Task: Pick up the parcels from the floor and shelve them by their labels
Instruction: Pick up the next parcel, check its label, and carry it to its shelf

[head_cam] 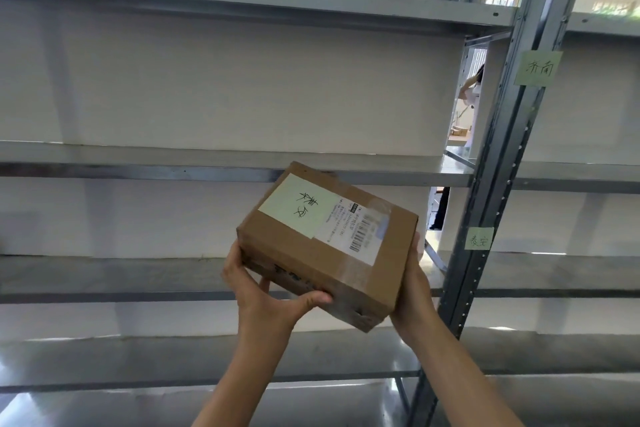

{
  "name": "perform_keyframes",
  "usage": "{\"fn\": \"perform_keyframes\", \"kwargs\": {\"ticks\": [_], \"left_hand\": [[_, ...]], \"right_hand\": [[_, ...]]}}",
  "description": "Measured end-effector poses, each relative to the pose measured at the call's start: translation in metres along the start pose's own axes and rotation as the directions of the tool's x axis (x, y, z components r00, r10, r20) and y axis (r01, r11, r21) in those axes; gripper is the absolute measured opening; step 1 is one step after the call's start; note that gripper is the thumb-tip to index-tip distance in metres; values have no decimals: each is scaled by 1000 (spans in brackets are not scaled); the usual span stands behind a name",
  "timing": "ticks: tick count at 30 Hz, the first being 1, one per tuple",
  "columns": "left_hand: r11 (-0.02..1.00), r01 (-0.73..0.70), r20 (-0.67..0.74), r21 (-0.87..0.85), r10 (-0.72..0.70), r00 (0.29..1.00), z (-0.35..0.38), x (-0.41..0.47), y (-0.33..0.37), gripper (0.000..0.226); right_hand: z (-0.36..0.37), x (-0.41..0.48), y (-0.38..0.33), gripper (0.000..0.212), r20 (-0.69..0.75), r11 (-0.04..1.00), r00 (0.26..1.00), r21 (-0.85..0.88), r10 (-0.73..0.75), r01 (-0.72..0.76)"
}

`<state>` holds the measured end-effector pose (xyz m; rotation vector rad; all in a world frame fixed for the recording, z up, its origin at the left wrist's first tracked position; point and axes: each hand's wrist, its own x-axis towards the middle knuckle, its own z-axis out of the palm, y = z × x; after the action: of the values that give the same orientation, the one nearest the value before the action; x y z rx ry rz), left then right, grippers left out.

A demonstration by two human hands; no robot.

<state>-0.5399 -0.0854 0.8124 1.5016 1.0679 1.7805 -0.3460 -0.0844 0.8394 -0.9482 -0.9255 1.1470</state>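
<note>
both hands grasp a brown cardboard parcel (327,246) held up in the air in front of a grey metal shelving unit (207,163), the left hand (266,288) cupping its near left corner with the thumb along the lower edge, the right hand (412,291) pressed flat against its right side. the parcel is tilted, its top showing a pale green handwritten label (299,206) beside a white barcode sticker (356,230). two green tags (538,68) (479,238) with handwriting are stuck on the upright post (498,184) to the right.
</note>
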Motion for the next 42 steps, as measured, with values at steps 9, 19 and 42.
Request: {"fn": "perform_keyframes", "kwargs": {"ticks": [9, 19, 42], "left_hand": [[1000, 3, -193, -23, -7, 981, 7, 2, -3, 135], [982, 93, -90, -163, -108, 990, -10, 3, 9, 36], [991, -132, 414, -2, 121, 902, -40, 46, 7, 120]], "right_hand": [[24, -10, -3, 50, 150, 981, 989, -187, -20, 48], [12, 7, -17, 40, 37, 999, 999, -22, -33, 34], [12, 51, -63, 45, -284, 994, 957, 66, -67, 89]]}}
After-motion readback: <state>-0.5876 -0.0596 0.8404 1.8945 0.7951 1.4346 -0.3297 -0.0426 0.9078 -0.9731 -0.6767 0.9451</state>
